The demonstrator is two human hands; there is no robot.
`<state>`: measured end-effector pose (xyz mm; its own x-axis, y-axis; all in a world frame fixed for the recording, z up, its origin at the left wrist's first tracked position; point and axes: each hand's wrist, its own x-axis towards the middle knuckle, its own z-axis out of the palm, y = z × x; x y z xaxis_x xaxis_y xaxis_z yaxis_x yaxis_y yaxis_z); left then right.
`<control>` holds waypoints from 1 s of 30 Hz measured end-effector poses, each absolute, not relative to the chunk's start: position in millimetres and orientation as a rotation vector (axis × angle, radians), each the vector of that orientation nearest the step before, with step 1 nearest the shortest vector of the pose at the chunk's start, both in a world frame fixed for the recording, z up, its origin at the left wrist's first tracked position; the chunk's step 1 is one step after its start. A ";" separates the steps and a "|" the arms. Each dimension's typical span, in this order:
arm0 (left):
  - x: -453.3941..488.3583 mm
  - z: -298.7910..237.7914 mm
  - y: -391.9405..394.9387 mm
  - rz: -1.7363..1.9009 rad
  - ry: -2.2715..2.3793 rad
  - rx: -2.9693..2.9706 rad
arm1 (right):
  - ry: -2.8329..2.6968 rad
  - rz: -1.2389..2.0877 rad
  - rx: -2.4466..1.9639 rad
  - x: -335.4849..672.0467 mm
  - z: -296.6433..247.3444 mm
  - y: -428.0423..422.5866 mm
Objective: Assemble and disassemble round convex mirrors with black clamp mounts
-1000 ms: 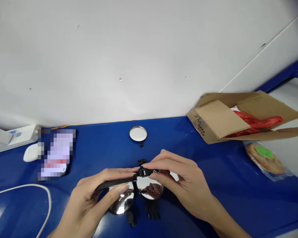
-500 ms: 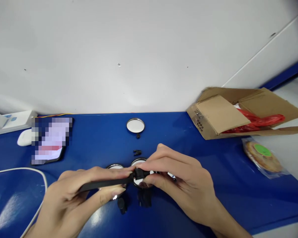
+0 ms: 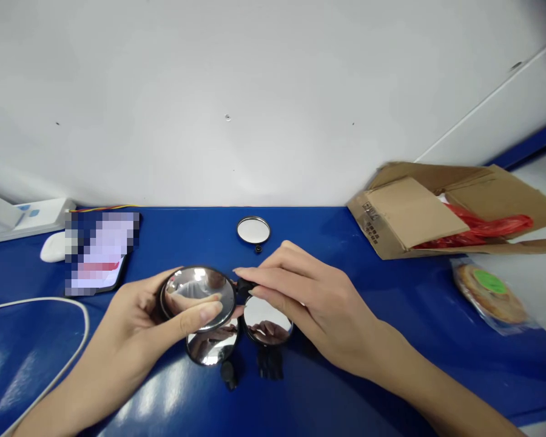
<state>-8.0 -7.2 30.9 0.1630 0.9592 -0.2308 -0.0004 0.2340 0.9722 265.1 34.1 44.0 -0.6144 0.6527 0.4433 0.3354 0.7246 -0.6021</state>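
My left hand (image 3: 150, 328) grips a round mirror (image 3: 198, 297) by its black rim, thumb laid across the glass, which faces up toward me. At the mirror's right edge, the fingers of my right hand (image 3: 300, 291) pinch a small black plastic joint (image 3: 244, 286). Beneath them on the blue table, a second round mirror (image 3: 213, 345) lies partly covered by the held one. Beside it is a third round mirror (image 3: 267, 318), its upper edge hidden by my right fingers. Dark plastic mounts (image 3: 229, 375) project from the near side of these two.
Another round mirror (image 3: 253, 230) with a small black stem lies near the wall. To the left are a phone (image 3: 102, 255), a white mouse-shaped item (image 3: 53, 247) and a white cable (image 3: 85, 321). An open cardboard box (image 3: 391, 212) and a wrapped round pastry (image 3: 491, 294) are at the right.
The mirror in my left hand has turned from edge-on to face up. My right hand still pinches the joint at its side, and the view has shifted slightly.
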 end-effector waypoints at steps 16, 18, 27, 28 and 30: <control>-4.8 10.9 -7.1 1.007 1.215 1.492 | -2.156 0.371 -0.652 273.7 11.1 31.3; -7.1 9.8 -6.0 1.030 1.200 1.601 | -2.161 0.313 -0.626 271.7 11.3 30.9; -21.0 28.6 3.0 0.764 1.095 1.765 | -2.259 0.125 -0.587 261.7 19.8 13.1; -21.4 29.6 3.0 0.706 1.084 1.766 | -2.285 0.120 -0.603 261.4 20.6 10.6; -20.9 30.3 2.2 0.624 1.078 1.760 | -2.316 0.121 -0.629 261.7 22.3 5.9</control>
